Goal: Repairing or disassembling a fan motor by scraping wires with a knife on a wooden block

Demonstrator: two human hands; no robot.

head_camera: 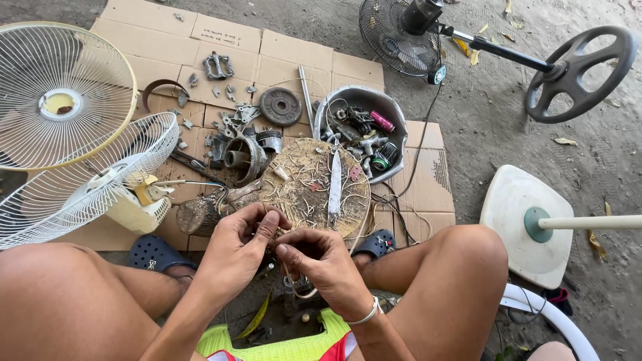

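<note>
Wire (302, 292), a thin pale loop, hangs between our knees, pinched in the curled fingers of our right hand (321, 264), while our left hand (241, 251) closes its fingertips on the same strand just beside it, both above the ground in front of the round wooden block (294, 184) with the knife (334, 187) lying on it. From this head view we judge the work as midway: dismantled metal parts (234, 137) already lie spread on the cardboard (294, 50), a basin (391, 110) holds more, and the fan guards (60, 134) remain nearby.
</note>
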